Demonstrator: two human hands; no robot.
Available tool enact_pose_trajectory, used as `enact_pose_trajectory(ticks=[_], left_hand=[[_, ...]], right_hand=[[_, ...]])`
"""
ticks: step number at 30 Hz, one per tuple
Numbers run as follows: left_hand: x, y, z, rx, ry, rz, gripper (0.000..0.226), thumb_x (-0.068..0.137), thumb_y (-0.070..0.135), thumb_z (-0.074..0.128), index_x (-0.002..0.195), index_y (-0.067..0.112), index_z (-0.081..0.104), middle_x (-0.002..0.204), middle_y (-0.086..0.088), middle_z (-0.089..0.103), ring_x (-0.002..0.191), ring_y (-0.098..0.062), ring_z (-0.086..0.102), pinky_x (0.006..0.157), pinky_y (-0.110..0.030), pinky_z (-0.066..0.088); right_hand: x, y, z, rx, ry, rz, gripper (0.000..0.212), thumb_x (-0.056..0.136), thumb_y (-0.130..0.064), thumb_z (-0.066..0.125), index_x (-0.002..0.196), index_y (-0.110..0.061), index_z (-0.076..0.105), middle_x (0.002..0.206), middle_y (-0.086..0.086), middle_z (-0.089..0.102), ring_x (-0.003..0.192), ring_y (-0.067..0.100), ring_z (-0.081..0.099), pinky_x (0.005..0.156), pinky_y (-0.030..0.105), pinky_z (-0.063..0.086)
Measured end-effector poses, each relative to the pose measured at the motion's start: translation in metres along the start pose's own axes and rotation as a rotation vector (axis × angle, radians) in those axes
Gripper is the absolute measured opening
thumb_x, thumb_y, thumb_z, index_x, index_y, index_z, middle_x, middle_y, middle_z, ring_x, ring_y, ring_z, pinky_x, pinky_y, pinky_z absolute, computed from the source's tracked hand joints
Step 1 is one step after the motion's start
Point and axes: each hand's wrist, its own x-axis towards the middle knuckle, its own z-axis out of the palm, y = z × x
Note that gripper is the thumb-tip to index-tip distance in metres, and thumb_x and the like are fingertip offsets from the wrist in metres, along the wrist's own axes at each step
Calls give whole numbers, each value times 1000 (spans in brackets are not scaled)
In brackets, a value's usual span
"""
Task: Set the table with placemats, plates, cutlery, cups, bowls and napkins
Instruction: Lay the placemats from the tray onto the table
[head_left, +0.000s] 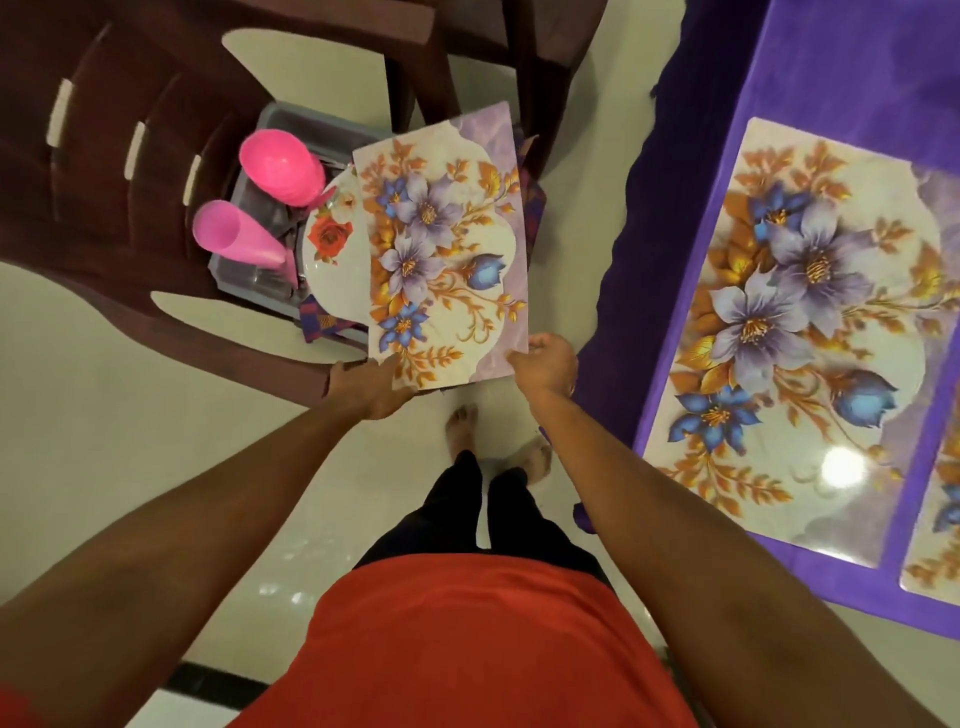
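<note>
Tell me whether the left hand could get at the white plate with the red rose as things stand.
Probably not right away. The left hand is gripping the floral placemat, which lies over much of the rose plate. The plate's left part shows, beside the pink cups, but the hand must let go first.

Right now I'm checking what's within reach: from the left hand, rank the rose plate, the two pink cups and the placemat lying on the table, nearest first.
From the left hand:
1. Rose plate, just beyond the hand, in the tray on the chair.
2. Lower pink cup, at the tray's left side.
3. Upper pink cup, further back in the tray.
4. Placemat on the table, far off to the right.
</note>
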Motion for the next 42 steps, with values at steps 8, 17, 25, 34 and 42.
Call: enact_pose_trajectory(ticks=[8, 17, 25, 34, 42], left_hand=[[2, 22, 6, -364, 112, -15, 77, 93, 51, 54, 156, 24, 20, 152, -10, 44, 133, -36, 48, 106, -49, 43], [2, 14, 27, -625, 220, -120, 75, 82, 52, 69, 145, 26, 38, 139, -5, 54, 127, -30, 53, 100, -49, 51], [9, 9, 40, -1206, 181, -530, 61, 98, 34, 57, 148, 5, 38, 146, -16, 47, 130, -35, 48, 105, -46, 44], [2, 21, 44, -1168, 275, -485, 40, 95, 23, 61, 131, 5, 54, 128, -14, 61, 112, -30, 58, 87, -36, 47], [-14, 43, 17, -1198, 509, -373, 45, 91, 25, 65, 133, 11, 57, 128, -4, 61, 113, -22, 60, 95, -38, 52]], right_hand=[[-1, -4, -5, 160, 68, -38, 34, 80, -17, 82, 113, -18, 74, 93, 2, 76, 81, 16, 69, 75, 28, 55], [4, -13, -3, 197, -6, -161, 25, 93, -13, 67, 118, -12, 71, 112, 3, 75, 94, 16, 71, 77, 26, 59], [24, -16, -13, -112, -4, -286, 32, 102, -15, 52, 133, -13, 60, 128, 6, 66, 118, 25, 62, 94, 35, 53], [15, -4, -10, -200, 152, -488, 23, 97, -14, 60, 117, -16, 72, 107, 6, 66, 99, 22, 63, 81, 40, 59], [6, -38, -35, 80, 174, -465, 28, 102, -13, 52, 122, -14, 72, 112, 0, 75, 99, 16, 70, 84, 38, 62]])
